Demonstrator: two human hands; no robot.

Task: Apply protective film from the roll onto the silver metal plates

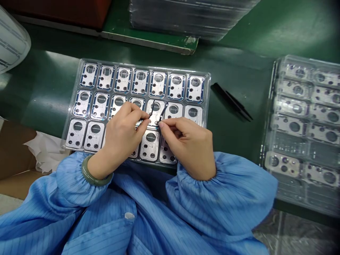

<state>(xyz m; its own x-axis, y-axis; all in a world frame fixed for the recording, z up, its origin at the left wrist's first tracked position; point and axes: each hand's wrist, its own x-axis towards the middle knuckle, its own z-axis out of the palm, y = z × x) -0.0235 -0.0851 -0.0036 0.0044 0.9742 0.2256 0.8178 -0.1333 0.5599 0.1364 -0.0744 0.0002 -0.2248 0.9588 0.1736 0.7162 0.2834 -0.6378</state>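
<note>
A clear plastic tray (208, 97) lies before me, holding several silver metal plates (151, 141) in rows, each with a round window and small dark holes. Blue edging runs round the plates of the far row and some of the middle row. Over a middle-row plate, my left hand (124, 127) pinches a thin dark strip (152, 108) between thumb and forefinger. Close on its right, my right hand (190, 141) is closed in a pinch on another dark strip (164, 110). I cannot tell whether both strips belong to one piece. My hands hide several near-row plates.
Black tweezers (233, 102) lie right of the tray on the green table (239, 141). Further right stand stacked clear trays (288, 141) with similar plates. Another tray stack (186, 17) is at the back, a white round container (13, 39) far left, a cardboard box (16, 148) below it.
</note>
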